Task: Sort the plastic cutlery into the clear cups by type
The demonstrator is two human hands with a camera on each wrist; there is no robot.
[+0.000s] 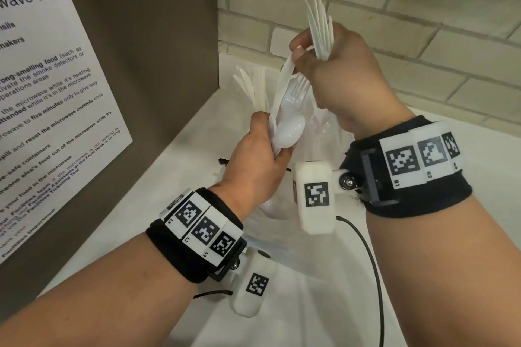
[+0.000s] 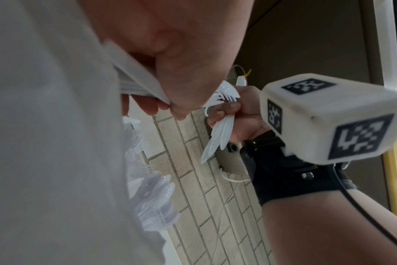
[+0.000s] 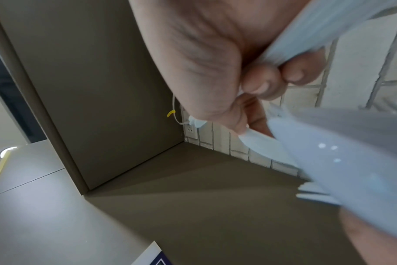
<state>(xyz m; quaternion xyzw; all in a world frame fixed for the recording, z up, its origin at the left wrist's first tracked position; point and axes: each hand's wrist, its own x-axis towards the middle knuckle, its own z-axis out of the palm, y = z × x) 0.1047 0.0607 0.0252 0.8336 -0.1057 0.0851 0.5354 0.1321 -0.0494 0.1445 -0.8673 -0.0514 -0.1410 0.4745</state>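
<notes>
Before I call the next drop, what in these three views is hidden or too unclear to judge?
- Clear cups: head view, mostly hidden behind both hands; count and contents unclear.
- Mixed bundle in the left hand: fork and spoon show; the handles are buried in the fist.
- Knives in the right hand: count unreadable, blades overlap.
- Right wrist view: blurred cutlery blocks the right side.

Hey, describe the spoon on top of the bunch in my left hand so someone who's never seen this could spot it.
Start at the left hand, low in the head view, which grips a mixed bunch of white cutlery. The spoon lies on top of that bunch, just above the thumb. Its smooth, glossy oval bowl sets it apart from the pronged fork beside it.
</notes>
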